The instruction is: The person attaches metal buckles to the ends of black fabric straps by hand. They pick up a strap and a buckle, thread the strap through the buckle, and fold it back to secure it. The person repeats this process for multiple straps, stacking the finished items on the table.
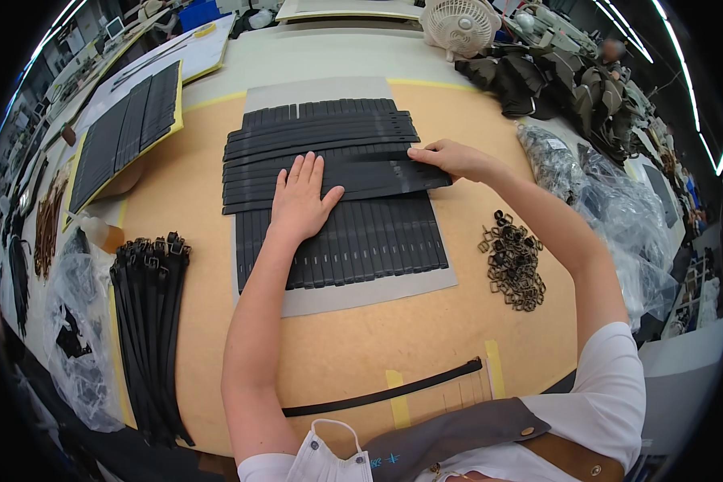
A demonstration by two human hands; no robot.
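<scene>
My left hand [299,201] lies flat with its fingers stretched out on a layer of black straps [257,173] set crosswise. Beneath them, a row of slotted black straps [345,245] runs lengthwise on a grey sheet [353,299]. At the right end of the crosswise layer, my right hand [455,161] pinches the end of a black strap [377,178] between thumb and fingers. That strap reaches past its neighbours on the right. Part of the layer is hidden under my left hand.
Left of the sheet lies a bundle of buckled black belts [149,313]; right of it, a pile of small metal buckles [512,261]. One finished-looking belt [386,394] lies near me by yellow tape. A tilted board [124,132] of straps, plastic bags [627,217] and a fan [460,26] stand around.
</scene>
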